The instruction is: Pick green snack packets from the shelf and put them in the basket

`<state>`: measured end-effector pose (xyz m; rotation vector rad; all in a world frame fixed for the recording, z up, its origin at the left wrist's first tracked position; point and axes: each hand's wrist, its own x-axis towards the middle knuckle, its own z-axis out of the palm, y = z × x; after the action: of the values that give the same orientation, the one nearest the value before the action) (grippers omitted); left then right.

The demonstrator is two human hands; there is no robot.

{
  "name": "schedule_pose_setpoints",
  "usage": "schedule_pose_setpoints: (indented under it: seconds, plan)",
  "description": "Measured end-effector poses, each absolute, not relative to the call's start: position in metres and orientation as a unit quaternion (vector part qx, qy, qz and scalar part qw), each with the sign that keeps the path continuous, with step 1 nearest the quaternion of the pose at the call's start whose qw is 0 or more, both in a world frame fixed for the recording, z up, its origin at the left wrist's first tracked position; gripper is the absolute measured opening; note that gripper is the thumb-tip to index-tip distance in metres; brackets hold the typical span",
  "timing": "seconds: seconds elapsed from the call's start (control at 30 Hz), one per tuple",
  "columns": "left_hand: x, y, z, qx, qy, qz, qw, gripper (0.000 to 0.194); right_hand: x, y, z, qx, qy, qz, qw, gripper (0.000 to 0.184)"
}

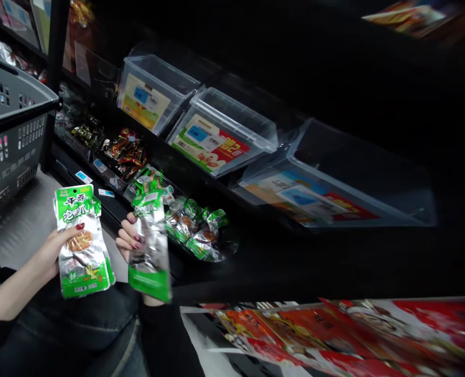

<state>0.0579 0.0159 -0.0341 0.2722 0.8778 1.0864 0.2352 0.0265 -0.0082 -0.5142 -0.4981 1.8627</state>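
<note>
While gripping packets in the left hand, also clamping a pouch in the right hand, near but apart, with long axes almost upright; facing more sachets beyond the pouch, nearer the right hand.

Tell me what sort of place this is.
Most likely a shop aisle, perhaps a supermarket's: a grey basket stands at the left, blue price labels show on the clear plastic bins, and small sealed packets lie grouped along the shelf.

A shop: right of the shopping basket are clear bins, blue price labels and packaged snacks
</note>
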Motion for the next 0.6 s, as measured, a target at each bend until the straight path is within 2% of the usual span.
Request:
schedule_pose_setpoints:
  seconds: [0.2,0.6]
  plan:
    - [0.057,0.011,-0.029,0.158,0.388,0.471,0.776,0.014,0.242,0.018,-0.003,-0.062,-0.210,0.859,0.462,0.021]
    - [0.060,0.009,-0.022,0.149,0.407,0.467,0.770,0.020,0.246,0.025,-0.011,-0.089,-0.105,0.827,0.544,0.008]
